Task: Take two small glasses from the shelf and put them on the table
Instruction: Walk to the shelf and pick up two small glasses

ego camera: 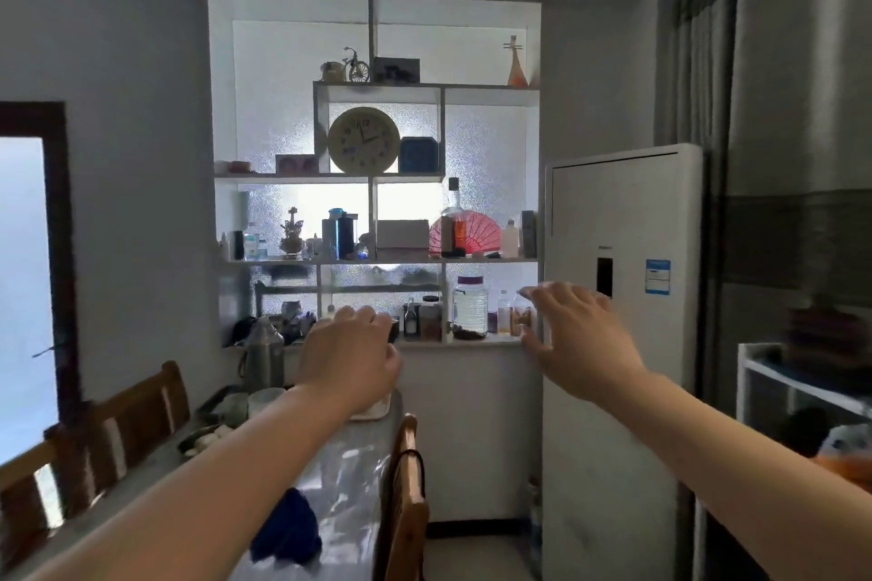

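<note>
A white shelf unit (377, 177) stands against the backlit far wall, crowded with jars, bottles and ornaments. Both my arms reach toward its lowest level. My left hand (351, 356) hangs in front of that level near its middle, fingers curled downward, holding nothing I can see. My right hand (578, 335) is spread wide, fingers apart, in front of the shelf's right end by small bottles (512, 316). The table (349, 467) with a shiny cover lies below my left arm. I cannot make out small glasses; my left hand covers part of the shelf.
Wooden chairs (401, 500) flank the table. A tall white air conditioner (618, 344) stands right of the shelf. A large jar (469, 307) sits on the lowest level. A metal kettle (264, 351), bowls and a blue cloth (288, 528) are on the table.
</note>
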`<state>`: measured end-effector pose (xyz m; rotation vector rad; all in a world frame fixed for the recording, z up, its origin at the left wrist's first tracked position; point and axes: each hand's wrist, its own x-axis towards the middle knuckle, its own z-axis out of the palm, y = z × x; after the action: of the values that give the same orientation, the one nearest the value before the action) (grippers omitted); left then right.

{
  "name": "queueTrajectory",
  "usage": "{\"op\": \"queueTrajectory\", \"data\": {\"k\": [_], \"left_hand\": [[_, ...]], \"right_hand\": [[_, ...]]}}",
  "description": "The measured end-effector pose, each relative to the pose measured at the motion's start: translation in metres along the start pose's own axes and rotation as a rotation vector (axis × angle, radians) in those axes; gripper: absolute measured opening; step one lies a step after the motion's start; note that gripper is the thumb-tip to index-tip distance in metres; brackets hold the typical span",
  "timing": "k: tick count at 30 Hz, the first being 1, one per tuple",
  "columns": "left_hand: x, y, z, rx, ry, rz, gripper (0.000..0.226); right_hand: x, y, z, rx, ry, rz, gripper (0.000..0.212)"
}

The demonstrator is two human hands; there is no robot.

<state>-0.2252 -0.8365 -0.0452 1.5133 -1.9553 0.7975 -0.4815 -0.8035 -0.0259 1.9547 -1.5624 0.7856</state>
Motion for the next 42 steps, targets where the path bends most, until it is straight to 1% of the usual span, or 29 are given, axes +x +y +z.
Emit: {"op": "queueTrajectory", "data": {"k": [4,7,14,20,27,34,42], "left_hand": [[0.054,0.026,0.047,0.027,0.031,-0.012,0.029],[0.093,0.04,0.078,0.049,0.038,-0.046,0.032],[0.159,0.052,0.15,0.092,0.018,-0.102,0.031],[0.212,0.045,0.218,0.129,0.007,-0.132,0.032],[0.289,0.004,0.3,0.16,0.008,-0.169,0.033],[0.372,-0.037,0.371,0.176,0.056,-0.202,0.032],[0.439,-0.059,0.449,0.246,0.018,-0.252,0.033]], "right_hand": [[0.049,0.056,0.043,-0.006,-0.007,-0.081,0.051],[0.083,0.097,0.074,-0.023,-0.024,-0.133,0.051],[0.148,0.152,0.143,0.023,0.009,-0.144,0.049],[0.208,0.177,0.217,0.08,0.022,-0.177,0.049],[0.3,0.192,0.313,0.139,0.031,-0.221,0.046],[0.39,0.201,0.396,0.183,0.048,-0.258,0.045],[0.476,0.22,0.487,0.265,0.064,-0.287,0.044]]}}
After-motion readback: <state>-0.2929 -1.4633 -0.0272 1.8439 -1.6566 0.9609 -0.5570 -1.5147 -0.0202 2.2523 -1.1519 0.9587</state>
